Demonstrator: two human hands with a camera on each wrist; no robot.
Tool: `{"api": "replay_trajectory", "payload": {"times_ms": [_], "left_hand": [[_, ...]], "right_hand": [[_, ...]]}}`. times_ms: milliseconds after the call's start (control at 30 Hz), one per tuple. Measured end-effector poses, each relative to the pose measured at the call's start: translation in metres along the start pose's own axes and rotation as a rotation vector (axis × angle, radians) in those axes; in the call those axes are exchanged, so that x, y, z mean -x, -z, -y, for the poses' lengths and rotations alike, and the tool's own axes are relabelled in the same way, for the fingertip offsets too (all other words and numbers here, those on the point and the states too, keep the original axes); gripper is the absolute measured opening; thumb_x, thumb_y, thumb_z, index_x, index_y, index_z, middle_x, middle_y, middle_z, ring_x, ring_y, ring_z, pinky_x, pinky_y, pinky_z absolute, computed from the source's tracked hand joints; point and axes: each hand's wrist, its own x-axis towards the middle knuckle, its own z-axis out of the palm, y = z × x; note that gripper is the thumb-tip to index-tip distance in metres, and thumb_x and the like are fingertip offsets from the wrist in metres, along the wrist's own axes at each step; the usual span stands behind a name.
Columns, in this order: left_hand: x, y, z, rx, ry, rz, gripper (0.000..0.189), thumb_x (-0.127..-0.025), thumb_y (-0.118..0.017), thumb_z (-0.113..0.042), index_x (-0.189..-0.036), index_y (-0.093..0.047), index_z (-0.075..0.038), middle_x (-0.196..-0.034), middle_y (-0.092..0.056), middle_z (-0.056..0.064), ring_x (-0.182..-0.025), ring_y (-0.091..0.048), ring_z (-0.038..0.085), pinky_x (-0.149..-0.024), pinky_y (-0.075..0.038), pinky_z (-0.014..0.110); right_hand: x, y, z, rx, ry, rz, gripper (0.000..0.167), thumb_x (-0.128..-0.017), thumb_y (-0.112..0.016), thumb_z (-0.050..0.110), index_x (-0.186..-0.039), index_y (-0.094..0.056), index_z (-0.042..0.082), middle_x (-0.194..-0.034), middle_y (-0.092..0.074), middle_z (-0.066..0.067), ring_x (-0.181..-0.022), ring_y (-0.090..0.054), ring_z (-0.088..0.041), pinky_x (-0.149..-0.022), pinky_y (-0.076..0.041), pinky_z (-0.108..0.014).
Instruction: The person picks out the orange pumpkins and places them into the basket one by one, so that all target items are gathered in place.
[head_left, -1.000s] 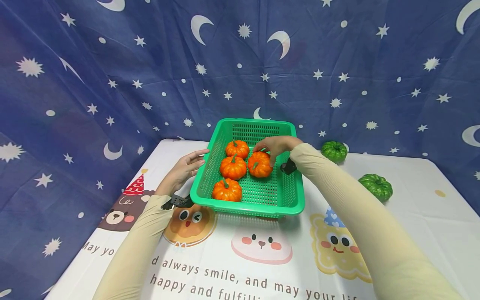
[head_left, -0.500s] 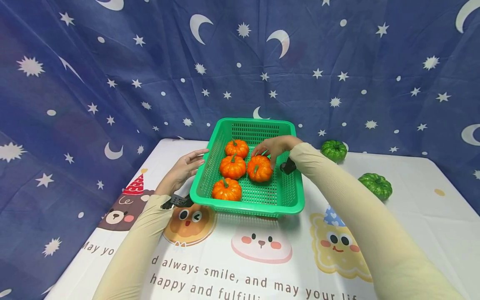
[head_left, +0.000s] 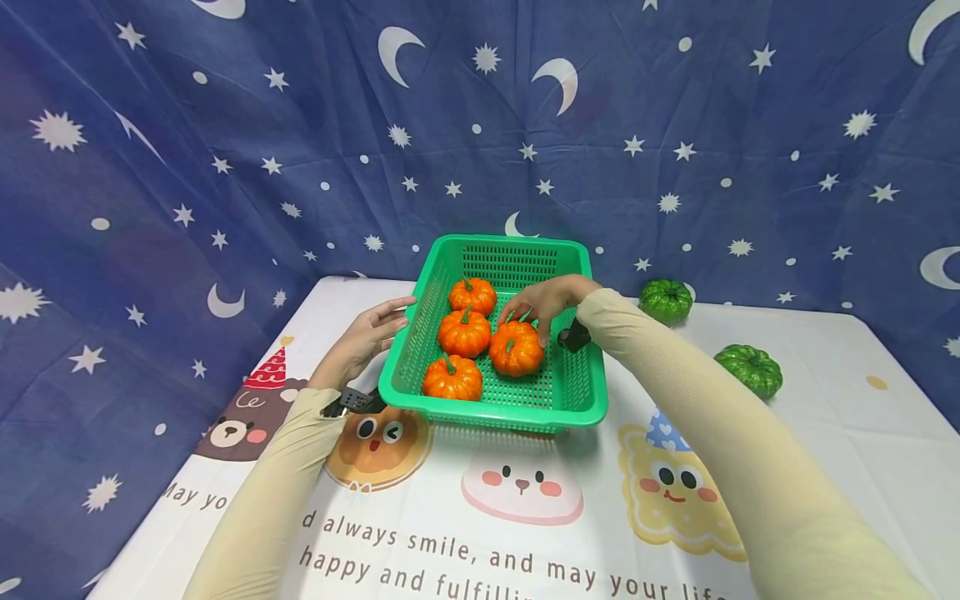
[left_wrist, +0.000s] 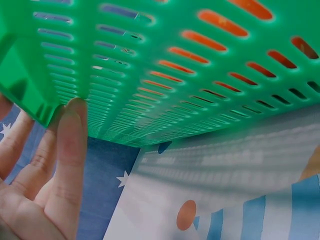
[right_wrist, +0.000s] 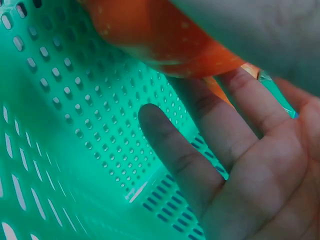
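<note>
In the head view a green perforated plastic basket stands on the table with several small orange pumpkins inside. My right hand reaches in over its right side and grips one pumpkin between thumb and fingers. Three others, a rear pumpkin, a middle pumpkin and a front pumpkin, form a row along the left wall. The right wrist view shows fingertips against the held pumpkin, the little finger apart from it. My left hand touches the basket's left rim, fingers fairly straight.
Two green pumpkins lie right of the basket: a rear one by the backdrop and a nearer one. A blue star-and-moon curtain closes the back and left. The white printed cloth covers the table.
The pumpkin under my right hand has moved slightly toward the front of the basket, the hand following it with fingers lower. My left hand and the basket stay in place.
</note>
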Motion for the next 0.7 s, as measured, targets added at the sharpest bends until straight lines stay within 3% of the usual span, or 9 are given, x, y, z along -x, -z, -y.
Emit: {"api": "replay_trajectory", "payload": {"times_ms": [400,700], "left_hand": [[0.0007,-0.0001,-0.0017,-0.028,-0.001,0.011,0.053,-0.097,-0.051,-0.019,-0.146,-0.033,-0.006,-0.123,-0.048,0.002,-0.096,-0.056,0.000,-0.083,-0.050,0.015],[0.0015,-0.0001,-0.0021,-0.020,0.002,0.006,0.052,-0.097,-0.051,-0.018,-0.145,-0.034,-0.006,-0.119,-0.049,-0.003,-0.096,-0.057,0.000,-0.082,-0.050,0.016]], "right_hand": [[-0.0033,-0.0014,-0.0040,-0.015,-0.035,-0.023,0.080,-0.072,-0.069,-0.016,-0.142,-0.039,0.009,-0.150,-0.029,-0.022,-0.137,-0.032,-0.039,-0.097,-0.050,-0.040],[-0.0033,-0.0043,-0.0027,0.081,-0.070,-0.044,0.081,-0.073,-0.070,-0.014,-0.143,-0.037,0.010,-0.150,-0.031,-0.021,-0.134,-0.036,-0.041,-0.096,-0.050,-0.039]]}}
